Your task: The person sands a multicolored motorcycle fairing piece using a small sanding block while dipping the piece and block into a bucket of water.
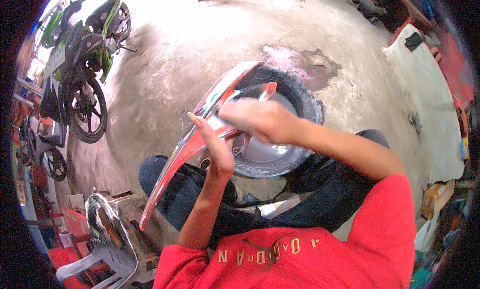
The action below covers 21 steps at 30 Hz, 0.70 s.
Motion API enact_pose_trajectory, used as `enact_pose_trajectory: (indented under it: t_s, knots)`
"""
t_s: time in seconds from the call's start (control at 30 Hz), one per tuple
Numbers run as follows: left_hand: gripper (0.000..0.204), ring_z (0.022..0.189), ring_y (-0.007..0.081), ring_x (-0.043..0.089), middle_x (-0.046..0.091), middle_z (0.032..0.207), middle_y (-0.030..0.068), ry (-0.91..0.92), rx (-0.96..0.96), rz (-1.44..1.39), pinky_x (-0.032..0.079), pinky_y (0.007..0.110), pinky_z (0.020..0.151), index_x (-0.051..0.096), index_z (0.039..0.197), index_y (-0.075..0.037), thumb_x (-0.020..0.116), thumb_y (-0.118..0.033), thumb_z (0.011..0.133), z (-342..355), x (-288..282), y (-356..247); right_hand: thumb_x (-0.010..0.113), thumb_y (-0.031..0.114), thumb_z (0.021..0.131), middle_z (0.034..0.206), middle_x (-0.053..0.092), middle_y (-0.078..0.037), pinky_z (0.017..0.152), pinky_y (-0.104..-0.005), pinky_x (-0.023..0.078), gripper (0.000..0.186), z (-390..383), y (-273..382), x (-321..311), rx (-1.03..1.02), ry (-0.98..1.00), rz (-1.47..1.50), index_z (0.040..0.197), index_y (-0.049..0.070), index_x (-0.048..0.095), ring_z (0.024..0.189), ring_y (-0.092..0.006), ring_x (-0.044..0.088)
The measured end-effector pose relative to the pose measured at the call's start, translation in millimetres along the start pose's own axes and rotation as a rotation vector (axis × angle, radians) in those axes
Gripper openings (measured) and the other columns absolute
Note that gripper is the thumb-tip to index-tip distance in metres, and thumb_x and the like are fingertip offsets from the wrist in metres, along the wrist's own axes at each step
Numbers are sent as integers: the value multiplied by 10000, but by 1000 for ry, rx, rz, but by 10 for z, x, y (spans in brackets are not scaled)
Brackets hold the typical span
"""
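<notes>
From where I stand, the person in the red shirt (370, 224) sits low, dark-trousered legs (320, 201) bent on either side of a round, dark basin (301, 89) of cloudy water on the concrete floor (165, 79). A long, curved red-and-silver panel (186, 148) slants across the basin's left side, its forked end over the basin and its narrow tip reaching down past the left knee. The left grip (219, 148) has hold of it near the middle, thumb along the edge. The right grip (260, 120) is bent in against the panel's upper part — blurred, so I can't tell whether it's clenched around anything. Over to the left stands a green-and-black motorbike (90, 54), with a worn plastic chair (112, 244) nearer the person; on the right there's a cardboard box (436, 199).
</notes>
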State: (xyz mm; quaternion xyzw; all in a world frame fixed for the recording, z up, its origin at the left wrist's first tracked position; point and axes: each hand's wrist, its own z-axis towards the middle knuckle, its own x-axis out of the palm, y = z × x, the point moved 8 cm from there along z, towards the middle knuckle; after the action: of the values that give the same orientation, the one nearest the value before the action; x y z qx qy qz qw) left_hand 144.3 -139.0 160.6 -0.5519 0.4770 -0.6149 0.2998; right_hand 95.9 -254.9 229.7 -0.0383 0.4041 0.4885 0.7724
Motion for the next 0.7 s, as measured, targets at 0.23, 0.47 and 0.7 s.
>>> enact_pose_trajectory:
  t_s: [0.23, 0.47, 0.7]
  knots:
    - [857, 1195, 272, 579, 575, 1312, 140, -77, 85, 60, 453, 443, 1030, 478, 1382, -50, 271, -771, 967, -16, -26, -177, 534, 39, 921, 1340, 609, -226, 1064, -436, 477, 417, 105, 378, -34, 26, -21, 41, 1331, -20, 580, 1245, -359, 603]
    - [845, 1113, 257, 606, 609, 1228, 113, -213, -69, -165, 495, 416, 972, 521, 1319, -47, 276, -774, 965, -28, -3, -125, 545, 55, 945, 1295, 633, -225, 1075, -417, 472, 373, -182, -452, 45, 403, -19, -89, 1308, -23, 589, 1236, -342, 609]
    - [844, 985, 259, 644, 631, 1169, 106, -210, -107, -142, 528, 409, 875, 540, 1270, -60, 281, -796, 949, 13, -63, -19, 535, 49, 958, 1311, 617, -245, 1085, -423, 459, 370, -234, -543, -66, 461, -68, 28, 1317, -24, 587, 1271, -347, 584]
